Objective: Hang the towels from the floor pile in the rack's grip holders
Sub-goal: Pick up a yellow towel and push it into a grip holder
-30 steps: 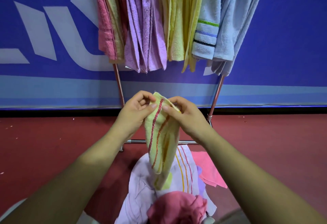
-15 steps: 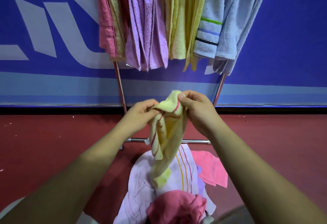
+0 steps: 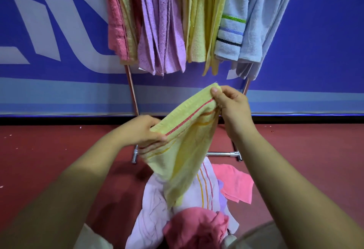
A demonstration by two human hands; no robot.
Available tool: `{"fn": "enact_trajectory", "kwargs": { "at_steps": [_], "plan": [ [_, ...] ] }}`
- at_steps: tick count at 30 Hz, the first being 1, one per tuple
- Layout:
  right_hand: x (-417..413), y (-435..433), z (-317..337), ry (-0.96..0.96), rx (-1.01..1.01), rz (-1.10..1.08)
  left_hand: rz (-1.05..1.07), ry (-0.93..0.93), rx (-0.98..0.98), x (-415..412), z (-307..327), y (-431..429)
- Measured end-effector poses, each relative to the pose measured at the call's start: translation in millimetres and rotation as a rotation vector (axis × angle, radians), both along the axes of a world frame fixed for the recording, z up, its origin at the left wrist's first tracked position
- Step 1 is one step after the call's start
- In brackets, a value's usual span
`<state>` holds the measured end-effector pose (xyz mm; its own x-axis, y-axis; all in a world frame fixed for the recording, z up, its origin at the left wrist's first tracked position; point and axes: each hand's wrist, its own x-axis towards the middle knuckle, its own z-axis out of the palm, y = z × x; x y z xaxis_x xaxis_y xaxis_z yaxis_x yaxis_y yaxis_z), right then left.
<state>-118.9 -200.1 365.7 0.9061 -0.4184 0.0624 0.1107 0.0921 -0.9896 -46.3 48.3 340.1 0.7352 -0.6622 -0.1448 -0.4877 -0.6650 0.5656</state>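
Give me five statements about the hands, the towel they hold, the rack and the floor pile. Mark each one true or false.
1. The left hand and the right hand both grip the yellow striped towel. True.
2. The right hand holds its end lower than the left hand does. False: the right hand is the higher one.
3. The hung towels on the rack are pink, purple, yellow and blue. True.
4. The floor pile holds only one towel. False: it shows several, pink, white striped and purple.
5. The yellow striped towel is clipped in the rack. False: it hangs from the hands, below the hung towels.
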Motion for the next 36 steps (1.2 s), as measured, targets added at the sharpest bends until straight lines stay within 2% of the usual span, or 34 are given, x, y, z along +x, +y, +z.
{"fn": "enact_trajectory", "kwargs": {
  "at_steps": [2,4,8,10,12,15,19,21,23,25,28,30,33,36],
  "plan": [
    [1,-4,-2,0.000,-0.019,-0.076,0.006,0.006,0.138,7,-13,13],
    [2,-7,-5,-0.002,-0.039,-0.137,0.036,0.002,0.176,12,-21,21],
    [1,-12,-9,-0.022,-0.145,-0.236,0.074,-0.151,0.360,18,-19,23],
    [1,-12,-10,-0.020,-0.208,-0.254,0.113,-0.180,0.381,20,-19,22],
    [1,-12,-12,-0.007,-0.245,-0.244,0.116,-0.105,0.256,17,-18,22],
    [2,-10,-14,0.012,-0.251,-0.219,0.160,0.062,-0.157,5,-9,13],
    [5,-6,-14,0.051,-0.307,-0.140,0.196,0.484,-0.723,-14,12,-10],
    [3,-2,-13,0.053,-0.364,-0.082,0.196,0.585,-0.852,-18,16,-15],
    [1,0,-13,0.067,-0.403,-0.049,0.160,0.633,-0.901,-19,16,-14],
    [1,3,-13,0.070,-0.394,-0.015,0.114,0.565,-0.824,-18,15,-14],
    [0,7,-14,0.047,-0.374,0.023,0.186,0.109,-0.539,-17,13,-15],
    [-2,11,-13,0.028,-0.404,0.071,0.255,-0.067,-0.488,-16,12,-15],
    [-1,17,-14,0.027,-0.489,0.144,0.245,0.069,-0.585,-18,11,-18],
    [-3,25,-12,0.052,-0.425,0.235,0.301,0.115,-0.626,-17,10,-20]
  ]
}}
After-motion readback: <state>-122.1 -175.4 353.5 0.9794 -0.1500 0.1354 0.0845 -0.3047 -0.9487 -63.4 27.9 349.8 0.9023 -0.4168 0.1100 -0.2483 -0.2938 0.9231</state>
